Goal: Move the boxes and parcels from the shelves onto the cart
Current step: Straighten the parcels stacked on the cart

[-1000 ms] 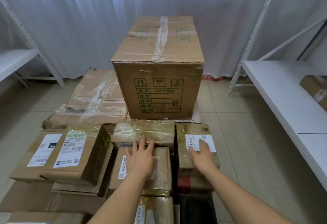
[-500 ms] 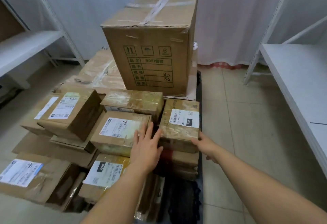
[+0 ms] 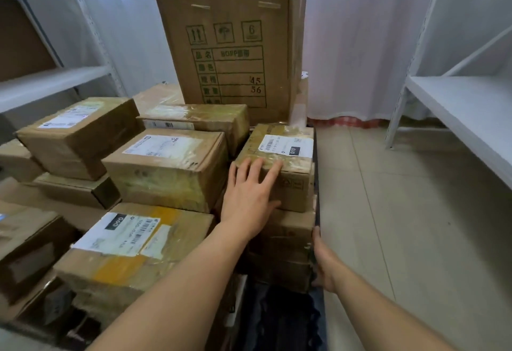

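At centre right of the frame the left hand [image 3: 250,198] lies flat, fingers spread and straight, against the near face of the small parcel [image 3: 279,165] with the white label, which tops a narrow stack at the right edge of the cart [image 3: 317,203]. The right hand [image 3: 322,262] presses the outer side of the lower boxes [image 3: 282,248] in that stack; its fingers are mostly hidden, so I cannot tell how they lie. The stack stands flush with the cart's edge, so a hard push could, I judge, slide the top parcel off or tip the column onto the floor. The big carton [image 3: 235,48] behind looks steady.

Half a second back the left hand was on the middle box; now it is on the labelled parcel, and the right hand has dropped lower down the stack.
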